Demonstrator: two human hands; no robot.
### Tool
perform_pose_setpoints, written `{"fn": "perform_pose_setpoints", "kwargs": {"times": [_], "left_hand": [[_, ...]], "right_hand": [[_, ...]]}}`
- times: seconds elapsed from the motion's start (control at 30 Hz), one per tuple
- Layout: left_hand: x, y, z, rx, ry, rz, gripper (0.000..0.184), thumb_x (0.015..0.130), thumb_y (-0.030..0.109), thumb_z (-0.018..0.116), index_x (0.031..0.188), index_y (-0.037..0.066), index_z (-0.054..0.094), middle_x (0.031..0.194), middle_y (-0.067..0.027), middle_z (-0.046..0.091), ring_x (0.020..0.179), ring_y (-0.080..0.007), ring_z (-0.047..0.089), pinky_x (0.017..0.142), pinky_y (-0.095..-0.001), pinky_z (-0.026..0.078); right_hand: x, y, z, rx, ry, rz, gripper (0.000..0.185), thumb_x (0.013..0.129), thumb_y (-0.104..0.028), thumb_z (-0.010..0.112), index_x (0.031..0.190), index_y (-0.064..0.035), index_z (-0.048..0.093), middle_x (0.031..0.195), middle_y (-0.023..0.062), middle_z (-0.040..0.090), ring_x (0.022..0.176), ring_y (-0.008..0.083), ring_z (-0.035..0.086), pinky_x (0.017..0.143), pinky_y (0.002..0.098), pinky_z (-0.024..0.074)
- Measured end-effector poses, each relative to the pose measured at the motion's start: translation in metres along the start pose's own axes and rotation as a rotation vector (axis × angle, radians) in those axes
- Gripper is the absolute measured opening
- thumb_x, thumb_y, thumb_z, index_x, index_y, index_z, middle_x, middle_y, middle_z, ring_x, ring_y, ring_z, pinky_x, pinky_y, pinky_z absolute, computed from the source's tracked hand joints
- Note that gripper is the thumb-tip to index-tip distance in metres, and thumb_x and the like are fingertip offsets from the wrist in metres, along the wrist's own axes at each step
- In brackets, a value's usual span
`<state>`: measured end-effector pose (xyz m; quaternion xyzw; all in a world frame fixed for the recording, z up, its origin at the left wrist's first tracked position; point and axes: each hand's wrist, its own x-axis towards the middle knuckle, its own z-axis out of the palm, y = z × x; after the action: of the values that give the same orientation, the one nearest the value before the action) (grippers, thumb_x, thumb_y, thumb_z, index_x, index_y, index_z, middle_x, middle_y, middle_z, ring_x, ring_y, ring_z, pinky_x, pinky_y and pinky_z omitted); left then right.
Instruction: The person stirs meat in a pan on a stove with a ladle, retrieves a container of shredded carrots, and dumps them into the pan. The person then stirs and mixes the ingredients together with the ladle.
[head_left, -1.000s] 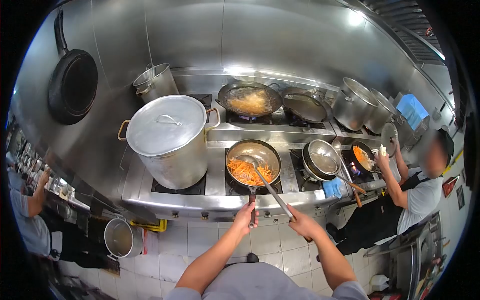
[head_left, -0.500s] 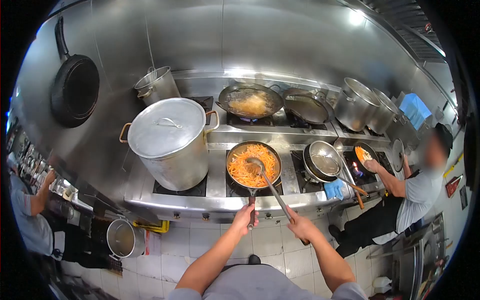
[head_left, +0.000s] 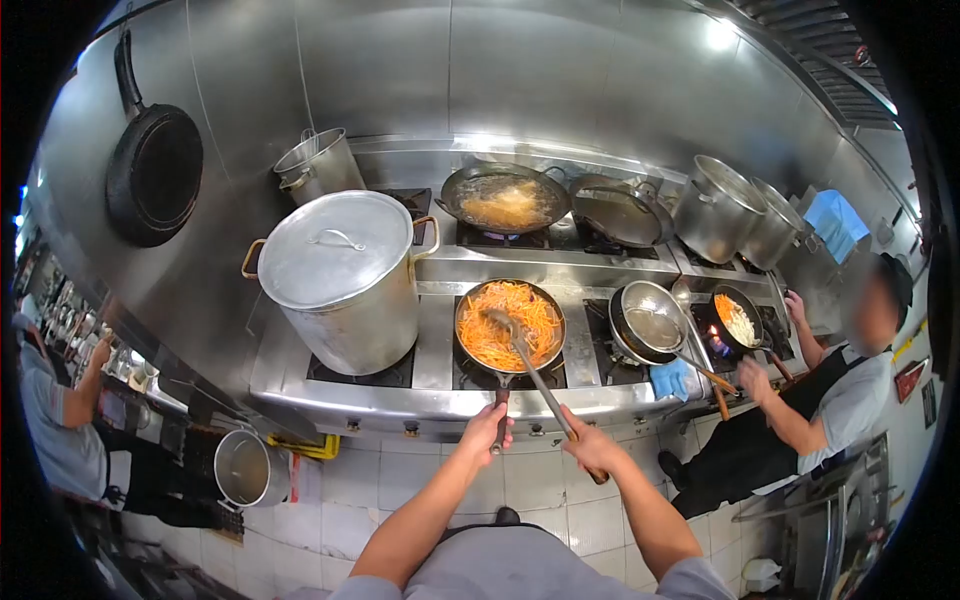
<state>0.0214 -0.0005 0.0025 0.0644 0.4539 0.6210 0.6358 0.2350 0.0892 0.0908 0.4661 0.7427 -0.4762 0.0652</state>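
My left hand (head_left: 487,432) is closed around the dark handle of a wok (head_left: 560,348) on the front burner. Shredded orange and pale food (head_left: 525,318) is spread across the wok. With my right hand (head_left: 592,446) I grip the wooden end of a long metal ladle (head_left: 541,388), whose bowl rests in the food left of the wok's middle. To the left stands a large lidded pot (head_left: 345,290). A metal strainer (head_left: 655,315) sits over a dark pan on the right.
Behind are a wok of bubbling oil (head_left: 510,203) and a covered wok (head_left: 620,212). A co-worker (head_left: 840,390) stands at the right by a small pan (head_left: 738,318); another person (head_left: 60,420) is at the far left. A pot (head_left: 243,468) sits low left.
The food has gone from a heap to spread across the wok, and the ladle has moved through it. The co-worker's hand first dropped pale food into the small pan, then drew back.
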Motion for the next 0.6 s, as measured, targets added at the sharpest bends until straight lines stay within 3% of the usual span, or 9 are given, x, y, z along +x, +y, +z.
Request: {"fn": "perform_pose_setpoints", "kwargs": {"times": [0.07, 0.13, 0.2, 0.33, 0.4, 0.47, 0.6], "left_hand": [[0.001, 0.001, 0.001, -0.002, 0.009, -0.016, 0.023, 0.093, 0.03, 0.053, 0.103, 0.01, 0.048, 0.075, -0.0037, 0.055, 0.05, -0.0149, 0.051, 0.039, -0.0286, 0.041], [-0.001, 0.003, 0.004, -0.026, 0.001, -0.011, 0.023, 0.093, 0.03, 0.053, 0.103, 0.01, 0.048, 0.075, -0.0038, 0.055, 0.05, -0.015, 0.051, 0.039, -0.0288, 0.041], [-0.002, 0.002, 0.002, -0.048, 0.004, -0.005, 0.022, 0.093, 0.03, 0.053, 0.103, 0.01, 0.048, 0.076, -0.0039, 0.055, 0.049, -0.0151, 0.051, 0.039, -0.029, 0.041], [-0.001, 0.002, 0.002, -0.042, 0.004, -0.015, 0.022, 0.093, 0.029, 0.052, 0.103, 0.01, 0.048, 0.076, -0.0041, 0.055, 0.049, -0.0151, 0.051, 0.039, -0.0289, 0.041], [-0.001, 0.001, 0.003, -0.03, 0.004, -0.022, 0.022, 0.093, 0.029, 0.052, 0.103, 0.01, 0.048, 0.077, -0.004, 0.055, 0.05, -0.015, 0.051, 0.039, -0.0289, 0.041], [-0.001, 0.001, 0.004, -0.029, 0.01, -0.032, 0.022, 0.094, 0.029, 0.051, 0.103, 0.01, 0.047, 0.077, -0.004, 0.055, 0.05, -0.0149, 0.051, 0.04, -0.0289, 0.041], [-0.002, -0.001, 0.007, -0.014, 0.018, -0.01, 0.022, 0.094, 0.03, 0.051, 0.103, 0.01, 0.047, 0.077, -0.004, 0.055, 0.05, -0.0148, 0.051, 0.04, -0.0287, 0.041]], "right_hand": [[-0.025, 0.009, -0.013, 0.007, -0.092, -0.102, 0.076, 0.085, -0.017, 0.057, 0.147, -0.0296, 0.015, 0.076, 0.0097, 0.056, 0.052, 0.0173, 0.056, 0.05, 0.0326, 0.0477], [-0.049, 0.008, -0.042, -0.085, -0.094, -0.007, 0.076, 0.085, -0.016, 0.057, 0.147, -0.0293, 0.016, 0.072, 0.0079, 0.054, 0.051, 0.0156, 0.054, 0.049, 0.0317, 0.0465], [-0.063, 0.01, -0.06, -0.351, 0.003, -0.062, 0.076, 0.085, -0.016, 0.058, 0.147, -0.0286, 0.015, 0.073, 0.0072, 0.06, 0.052, 0.0164, 0.054, 0.051, 0.0318, 0.0488], [-0.1, -0.011, -0.068, -0.201, 0.013, 0.013, 0.076, 0.086, -0.016, 0.058, 0.146, -0.0304, 0.015, 0.067, 0.004, 0.055, 0.049, 0.0144, 0.051, 0.05, 0.0306, 0.0476], [-0.106, -0.007, -0.067, -0.016, -0.169, 0.058, 0.073, 0.088, -0.018, 0.056, 0.146, -0.0316, 0.015, 0.063, 0.0035, 0.049, 0.047, 0.0138, 0.05, 0.05, 0.0303, 0.0468], [-0.097, -0.003, -0.062, -0.031, -0.235, 0.046, 0.071, 0.089, -0.019, 0.055, 0.146, -0.032, 0.015, 0.063, 0.0035, 0.046, 0.046, 0.0133, 0.049, 0.049, 0.0303, 0.0467], [-0.042, 0.01, -0.04, -0.183, -0.135, 0.016, 0.072, 0.088, -0.022, 0.055, 0.147, -0.0306, 0.013, 0.07, 0.0081, 0.053, 0.048, 0.0152, 0.051, 0.051, 0.0319, 0.0472]]}}
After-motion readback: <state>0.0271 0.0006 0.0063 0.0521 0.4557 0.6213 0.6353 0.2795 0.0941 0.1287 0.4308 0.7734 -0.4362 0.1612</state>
